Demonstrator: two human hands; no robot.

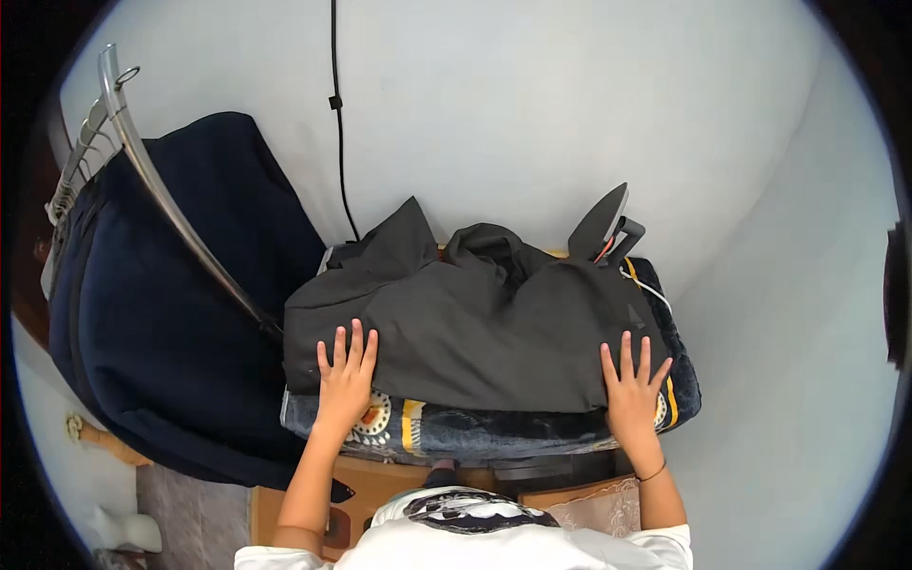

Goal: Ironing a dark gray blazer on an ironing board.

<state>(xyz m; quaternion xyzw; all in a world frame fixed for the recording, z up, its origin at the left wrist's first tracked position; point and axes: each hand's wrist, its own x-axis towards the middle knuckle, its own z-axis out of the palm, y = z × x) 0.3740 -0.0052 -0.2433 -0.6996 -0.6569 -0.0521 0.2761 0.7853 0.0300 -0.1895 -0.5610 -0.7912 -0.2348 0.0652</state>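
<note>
A dark grey cloth garment (484,342) lies spread over a padded surface covered with a patterned plush blanket (484,431). Flat on the garment's left part rests my left hand (348,381), fingers apart. My right hand (633,399) lies palm down at its right end, fingers also spread. Neither hand grips anything. Part of the cloth is bunched up along the far side. Beyond my right hand, a clothes iron (605,231) stands on its heel at the back right corner, its soleplate facing left. A white cord (648,288) runs near it.
A metal garment rack (167,192) with hangers and a large dark navy cloth (178,306) stands close on the left. A black cable (340,142) runs down the pale wall behind. Below the padded surface, a brown mat (385,484) lies on the floor.
</note>
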